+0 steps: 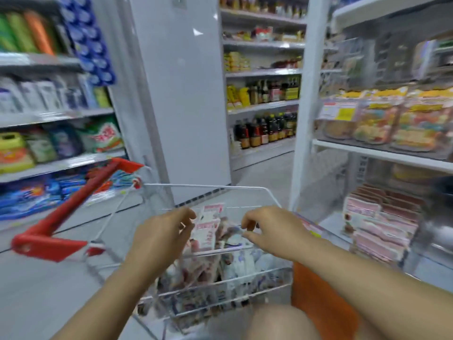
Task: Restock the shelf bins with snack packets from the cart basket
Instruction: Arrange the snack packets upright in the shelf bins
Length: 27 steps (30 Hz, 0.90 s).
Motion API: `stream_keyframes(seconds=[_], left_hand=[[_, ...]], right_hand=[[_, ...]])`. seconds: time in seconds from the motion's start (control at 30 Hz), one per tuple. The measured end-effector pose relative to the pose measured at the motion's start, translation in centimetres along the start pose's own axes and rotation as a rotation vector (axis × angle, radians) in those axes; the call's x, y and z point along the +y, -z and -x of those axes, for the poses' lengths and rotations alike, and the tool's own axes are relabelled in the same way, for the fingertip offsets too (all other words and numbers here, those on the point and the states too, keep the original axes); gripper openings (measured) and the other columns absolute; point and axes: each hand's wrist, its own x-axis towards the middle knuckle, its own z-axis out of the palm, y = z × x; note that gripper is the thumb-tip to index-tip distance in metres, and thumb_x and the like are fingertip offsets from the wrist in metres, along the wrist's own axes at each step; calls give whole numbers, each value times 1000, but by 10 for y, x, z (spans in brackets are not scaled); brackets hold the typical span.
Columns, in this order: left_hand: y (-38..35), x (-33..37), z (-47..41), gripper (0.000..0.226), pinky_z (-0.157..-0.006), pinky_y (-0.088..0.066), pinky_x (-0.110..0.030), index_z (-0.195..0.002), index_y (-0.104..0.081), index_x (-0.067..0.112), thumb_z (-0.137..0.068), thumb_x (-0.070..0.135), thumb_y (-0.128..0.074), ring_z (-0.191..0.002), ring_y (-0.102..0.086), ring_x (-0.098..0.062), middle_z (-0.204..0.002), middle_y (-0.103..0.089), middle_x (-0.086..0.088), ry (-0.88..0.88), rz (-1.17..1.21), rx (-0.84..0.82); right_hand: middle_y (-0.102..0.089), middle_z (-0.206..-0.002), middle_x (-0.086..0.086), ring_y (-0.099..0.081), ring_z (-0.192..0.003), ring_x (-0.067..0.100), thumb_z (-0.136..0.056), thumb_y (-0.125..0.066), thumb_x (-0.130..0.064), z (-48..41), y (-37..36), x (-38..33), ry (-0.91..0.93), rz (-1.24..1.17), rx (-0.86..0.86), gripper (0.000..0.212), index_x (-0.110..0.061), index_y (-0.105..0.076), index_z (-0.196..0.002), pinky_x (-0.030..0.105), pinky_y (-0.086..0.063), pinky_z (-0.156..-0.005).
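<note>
A wire cart basket (208, 185) stands in front of me, filled with snack packets (235, 266). My left hand (164, 231) is over the basket's left side, and its fingers grip upright pink-and-white packets (208, 227). My right hand (269, 229) hovers over the basket's middle with curled fingers. Its thumb and forefinger pinch the top of a packet (236, 238), though blur hides the exact contact. To the right, a low clear shelf bin (331, 229) holds rows of pink packets (382, 224).
The cart's red handle (73, 204) juts out to the left. Clear bins of yellow-orange packets (392, 119) sit on the right shelf above. Detergent shelves (56, 165) line the left side, a white pillar (186, 94) stands ahead, and an orange object (316, 298) lies beside the basket.
</note>
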Motion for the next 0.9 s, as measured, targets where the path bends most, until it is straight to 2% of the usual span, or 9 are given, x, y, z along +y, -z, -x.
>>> stream_keyframes(seconds=[0.2,0.37,0.43,0.53,0.6,0.7,0.73,0.83,0.9], left_hand=[[-9,-25,-1,27,-82,-52,-35,-125,-54,37,-100,29,-48,-107,-63,-16,-122,-62,14,81,13,-47],[-21,-21,2,39,-88,-52,-40,-130,-53,30,-97,11,-47,-109,-60,-18,-128,-60,4,206,223,83],[-22,-19,2,43,-89,-51,-42,-134,-52,28,-96,8,-46,-111,-60,-19,-131,-57,3,235,249,102],[-20,-17,2,46,-92,-50,-42,-135,-51,28,-94,6,-49,-115,-58,-18,-135,-55,5,241,253,112],[-20,-17,3,47,-92,-50,-41,-135,-51,28,-92,8,-55,-116,-57,-18,-135,-54,6,238,240,112],[-22,-17,4,49,-90,-51,-41,-134,-50,29,-91,6,-55,-115,-58,-16,-136,-53,8,223,211,131],[-22,-17,4,48,-88,-51,-41,-134,-50,30,-92,5,-54,-115,-58,-16,-136,-53,8,220,199,140],[-22,-16,4,44,-86,-51,-39,-134,-50,30,-97,8,-48,-114,-57,-18,-137,-52,9,223,167,146],[-22,-16,4,43,-86,-51,-40,-135,-50,30,-97,10,-48,-114,-57,-19,-136,-53,8,210,151,135]], right_hand=[[-71,-99,-7,-65,-93,12,-87,-70,-34,-50,-45,-34,-24,-221,-206,19,-25,-73,-104,31,-54,-84],[-71,-102,-3,-63,-86,12,-85,-73,-36,-78,-65,-58,-117,-453,-398,35,-19,-69,-116,25,-49,-79],[-73,-92,-4,-65,-78,12,-86,-72,-38,-87,-71,-65,-152,-489,-477,32,-18,-72,-112,24,-51,-72],[-62,-68,-6,-55,-65,13,-86,-71,-40,-99,-79,-81,-162,-440,-568,26,-17,-77,-97,26,-46,-63],[-63,-76,0,-54,-71,18,-86,-68,-39,-104,-85,-92,-137,-331,-623,29,-13,-75,-98,29,-45,-67],[-69,-110,13,-59,-93,26,-95,-58,-28,-106,-95,-98,-81,-197,-668,30,-6,-71,-111,36,-48,-88],[-70,-110,13,-61,-95,27,-95,-58,-28,-106,-96,-98,-74,-193,-664,29,-7,-71,-109,36,-48,-89],[-69,-84,1,-59,-76,18,-90,-67,-32,-104,-92,-86,-98,-294,-610,19,-15,-74,-89,29,-47,-71],[-62,-70,-3,-54,-64,14,-90,-69,-31,-100,-85,-72,-140,-407,-515,22,-17,-65,-74,26,-44,-62]])
